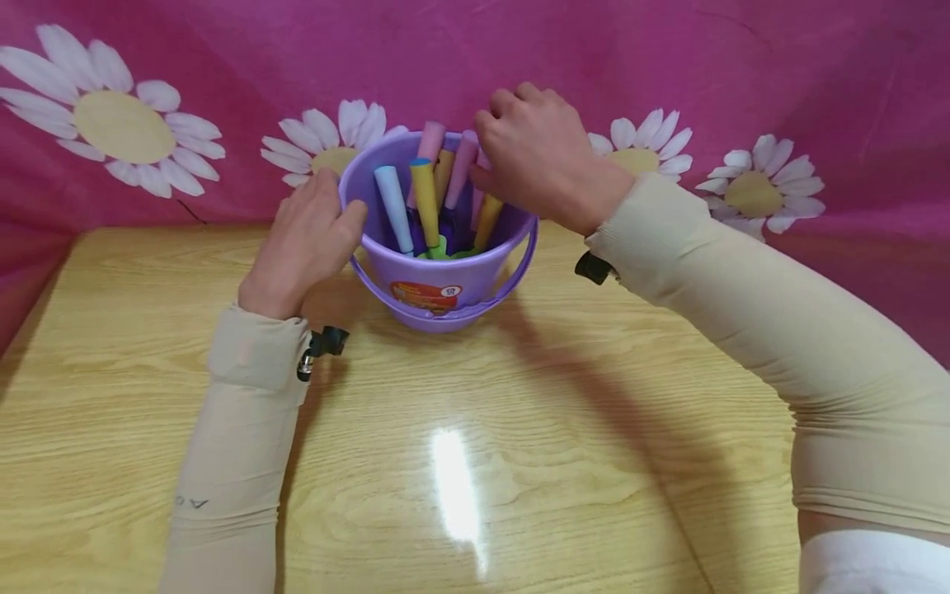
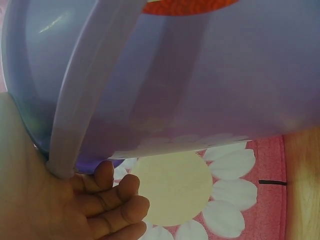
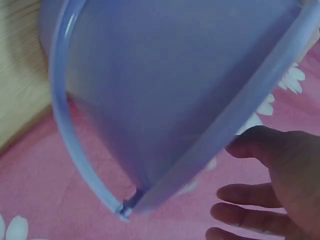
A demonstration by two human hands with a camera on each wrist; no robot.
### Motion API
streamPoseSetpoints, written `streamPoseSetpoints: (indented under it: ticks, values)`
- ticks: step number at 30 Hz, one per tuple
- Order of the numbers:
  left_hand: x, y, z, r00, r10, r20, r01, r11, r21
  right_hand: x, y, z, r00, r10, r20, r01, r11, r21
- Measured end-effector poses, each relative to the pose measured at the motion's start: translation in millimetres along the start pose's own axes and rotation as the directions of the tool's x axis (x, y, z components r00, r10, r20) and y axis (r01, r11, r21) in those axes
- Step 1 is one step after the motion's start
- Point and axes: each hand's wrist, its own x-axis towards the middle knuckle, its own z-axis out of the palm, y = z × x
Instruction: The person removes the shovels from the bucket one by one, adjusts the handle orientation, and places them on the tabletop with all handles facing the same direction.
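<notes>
A purple bucket [image 1: 434, 276] stands upright on the table, with several tools inside whose handles point up: a light blue handle [image 1: 393, 206], a yellow handle [image 1: 425, 202] and a pink handle [image 1: 462, 169] among them. My left hand [image 1: 308, 235] grips the bucket's left rim, thumb over the edge and fingers outside, close to where the purple carrying handle [image 2: 82, 90] joins. Above the right rim is my right hand [image 1: 545, 157]. Its thumb [image 3: 255, 142] is at the rim and its fingers are spread apart, with nothing seen between them. The tools' lower ends are mostly hidden.
The wooden table [image 1: 371, 495] reaches back to a pink cloth [image 1: 245, 66] printed with white daisies, close behind the bucket. The carrying handle hangs down across the bucket's front, over a red label [image 1: 426, 295].
</notes>
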Motion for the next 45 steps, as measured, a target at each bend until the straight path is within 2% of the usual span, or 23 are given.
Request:
streamPoseSetpoints:
  ticks: [11, 18, 24, 32, 40, 45]
  values:
    - [2.0, 2.2, 1.6, 1.000, 0.001, -0.002, -0.001, 1.000, -0.008, 14.4, -6.7, 14.4, 0.994, -0.066, 0.091, 0.062, 0.997, 0.042]
    - [3.5, 2.0, 1.1, 1.000, 0.004, 0.001, -0.004, 1.000, -0.001, 19.8, -13.2, 23.2, 0.986, -0.145, 0.079, 0.142, 0.989, 0.038]
    - [4.2, 2.2, 1.1, 1.000, 0.004, 0.008, -0.004, 1.000, -0.006, 23.4, -19.9, 29.2, 0.980, -0.179, 0.088, 0.179, 0.984, 0.000]
    - [3.0, 0.9, 2.1, 1.000, 0.023, -0.017, -0.023, 1.000, 0.011, 24.9, -28.5, 40.1, 0.956, -0.280, 0.087, 0.282, 0.959, -0.006]
    - [1.3, -0.4, 2.4, 0.999, 0.030, -0.033, -0.029, 0.999, 0.018, 24.0, -34.4, 49.5, 0.946, -0.319, 0.054, 0.323, 0.937, -0.134]
    - [1.8, -1.2, 1.5, 0.999, 0.034, -0.040, -0.034, 0.999, 0.017, 25.2, -33.5, 51.8, 0.935, -0.352, 0.045, 0.355, 0.918, -0.175]
